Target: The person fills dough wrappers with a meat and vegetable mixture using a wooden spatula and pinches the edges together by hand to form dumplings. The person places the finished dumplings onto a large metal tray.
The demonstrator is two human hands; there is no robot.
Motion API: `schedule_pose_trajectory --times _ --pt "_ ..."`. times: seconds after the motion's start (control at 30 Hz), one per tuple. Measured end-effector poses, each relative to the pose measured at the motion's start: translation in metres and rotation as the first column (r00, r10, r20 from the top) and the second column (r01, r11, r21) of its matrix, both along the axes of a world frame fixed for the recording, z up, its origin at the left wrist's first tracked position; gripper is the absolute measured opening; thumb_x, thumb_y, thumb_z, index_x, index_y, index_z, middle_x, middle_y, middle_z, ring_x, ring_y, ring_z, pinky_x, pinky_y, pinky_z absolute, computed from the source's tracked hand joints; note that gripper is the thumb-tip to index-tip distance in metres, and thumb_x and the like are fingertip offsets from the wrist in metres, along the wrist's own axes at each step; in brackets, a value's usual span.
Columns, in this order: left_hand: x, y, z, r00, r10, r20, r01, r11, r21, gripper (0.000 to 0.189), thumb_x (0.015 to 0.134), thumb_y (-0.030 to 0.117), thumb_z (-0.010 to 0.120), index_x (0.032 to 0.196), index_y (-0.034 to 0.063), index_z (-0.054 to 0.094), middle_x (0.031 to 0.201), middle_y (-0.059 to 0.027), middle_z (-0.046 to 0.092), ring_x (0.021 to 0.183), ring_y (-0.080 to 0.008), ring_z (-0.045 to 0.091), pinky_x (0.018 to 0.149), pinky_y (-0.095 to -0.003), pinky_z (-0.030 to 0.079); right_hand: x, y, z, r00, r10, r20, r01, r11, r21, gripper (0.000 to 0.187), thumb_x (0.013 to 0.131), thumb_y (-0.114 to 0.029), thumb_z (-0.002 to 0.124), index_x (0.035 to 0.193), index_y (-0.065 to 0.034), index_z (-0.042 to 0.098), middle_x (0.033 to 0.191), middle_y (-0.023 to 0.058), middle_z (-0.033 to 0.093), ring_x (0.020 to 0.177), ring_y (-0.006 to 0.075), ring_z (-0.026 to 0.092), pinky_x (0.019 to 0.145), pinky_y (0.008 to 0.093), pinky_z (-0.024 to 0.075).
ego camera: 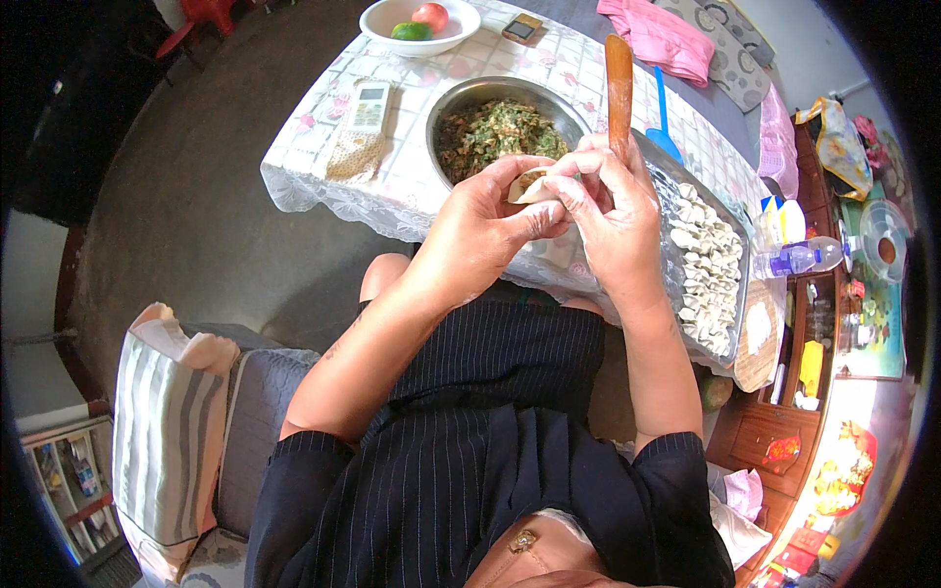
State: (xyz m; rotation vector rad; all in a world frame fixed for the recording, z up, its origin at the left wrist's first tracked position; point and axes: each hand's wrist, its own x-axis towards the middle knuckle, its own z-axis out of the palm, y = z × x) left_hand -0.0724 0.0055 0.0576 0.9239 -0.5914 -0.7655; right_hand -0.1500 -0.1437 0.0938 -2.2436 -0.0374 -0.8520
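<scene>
Between my two hands, above the table's front edge, is a dumpling wrapper folded partly around some filling. My left hand holds it from the left with thumb and fingers. The fingers of my right hand pinch its right side, and that hand also keeps a wooden stick or spatula upright. Flour whitens the fingertips. Just behind the hands stands a metal bowl of chopped green and brown filling. To the right, rows of folded dumplings lie on a metal tray.
A remote control in a patterned cover and a white bowl with two round items are on the table. A blue plastic tool lies behind the tray. At right are a plastic bottle and a round wooden board bearing something white.
</scene>
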Motion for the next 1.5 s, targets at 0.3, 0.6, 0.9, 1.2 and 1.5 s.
schedule_pose_trajectory --times 0.3,0.6,0.9,1.2,1.5 --pt "0.009 -0.002 0.003 0.885 0.172 0.433 -0.229 0.97 0.083 0.045 0.1 0.01 0.068 0.139 -0.0045 0.052 0.127 -0.0133 0.067 0.121 -0.0174 0.063 0.104 -0.0337 0.053 0.008 -0.009 -0.007 0.997 0.083 -0.005 -0.08 0.981 0.179 0.006 0.091 -0.004 0.075 0.096 -0.0015 0.073 0.098 0.0047 0.059 0.091 0.0153 0.061 0.078 0.0273 0.0522" --pt "0.03 -0.02 -0.007 0.923 0.019 0.385 -0.054 0.995 0.08 0.045 0.108 0.047 0.052 0.114 0.0049 0.066 0.075 -0.0019 0.061 0.066 -0.0095 0.055 0.058 -0.025 0.043 0.017 -0.016 -0.009 0.991 0.133 0.013 -0.133 0.966 0.22 0.018 0.098 -0.011 0.07 0.111 0.0011 0.068 0.103 0.0071 0.061 0.088 0.0146 0.064 0.081 0.0265 0.0547" --pt "0.005 -0.031 0.007 0.957 -0.112 -0.267 0.078 0.988 -0.135 0.056 0.112 0.049 0.035 0.103 0.0033 0.066 0.059 0.0023 0.048 0.048 -0.0077 0.039 0.047 -0.0227 0.03 0.016 0.001 -0.007 0.906 0.419 -0.066 -0.268 0.686 0.677 0.043 0.102 -0.034 0.065 0.127 0.001 0.061 0.124 0.0085 0.052 0.106 0.0207 0.061 0.086 0.0278 0.0569" --pt "-0.006 -0.046 -0.001 0.965 0.234 0.119 -0.215 0.964 -0.159 0.046 0.115 0.033 0.035 0.129 -0.0024 0.06 0.095 0.001 0.062 0.072 -0.0022 0.047 0.064 -0.0196 0.038 0.026 -0.002 -0.024 0.983 0.156 0.091 -0.18 0.89 0.419 0.028 0.103 -0.017 0.053 0.103 0.0084 0.064 0.107 0.0165 0.062 0.094 0.0247 0.061 0.086 0.0341 0.0502" --pt "-0.009 -0.054 -0.009 0.886 0.363 0.289 -0.343 0.932 -0.12 0.049 0.113 0.025 0.029 0.088 0.0002 0.064 0.088 -0.0055 0.067 0.081 -0.0129 0.061 0.075 -0.0281 0.048 0.028 -0.004 -0.025 0.979 0.114 0.17 -0.153 0.96 0.236 0.021 0.101 -0.013 0.052 0.097 0.0053 0.063 0.101 0.0166 0.059 0.089 0.0277 0.061 0.082 0.0359 0.05"
